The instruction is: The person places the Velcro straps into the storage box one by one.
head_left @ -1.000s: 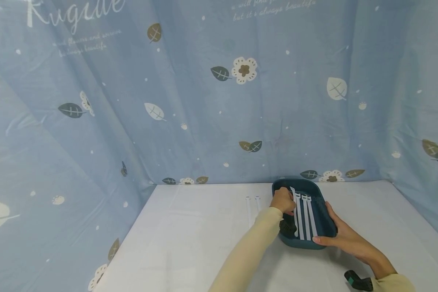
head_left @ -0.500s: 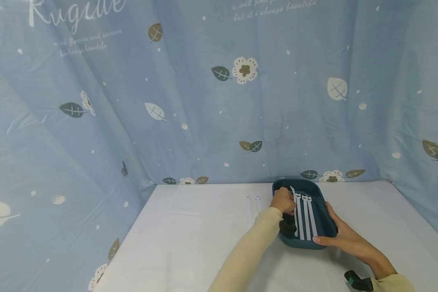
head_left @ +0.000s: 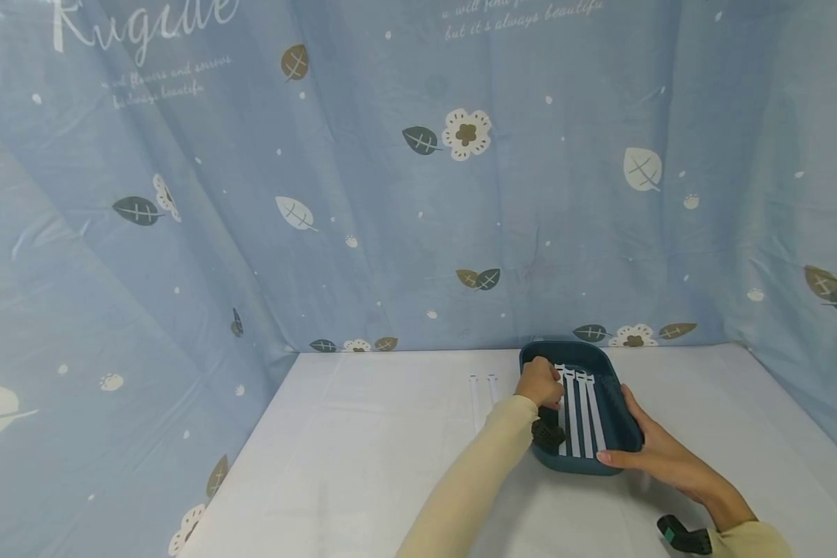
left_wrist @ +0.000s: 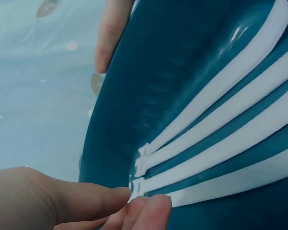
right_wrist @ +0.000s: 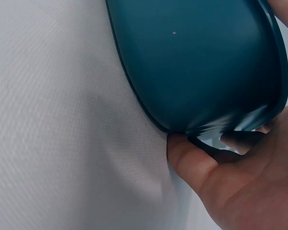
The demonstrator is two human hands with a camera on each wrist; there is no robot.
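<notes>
A dark teal tray stands near the back of the white table. Inside lie several white hook-and-loop cable ties, side by side, slotted heads toward the far end. My left hand reaches into the tray at its left side. In the left wrist view, its thumb and fingers pinch the head end of the lowest cable tie, partly covering it. My right hand grips the tray's near right side, thumb on the near rim and fingers along the outer wall.
Two more white straps lie on the white table left of the tray, partly behind the left sleeve. A blue patterned curtain hangs behind and at the sides. Black wrist cameras sit on the forearms.
The leftmost cable tie in the tray, earlier slanted with its head raised, now lies lower and straighter beside the others. The right hand and tray have barely moved.
</notes>
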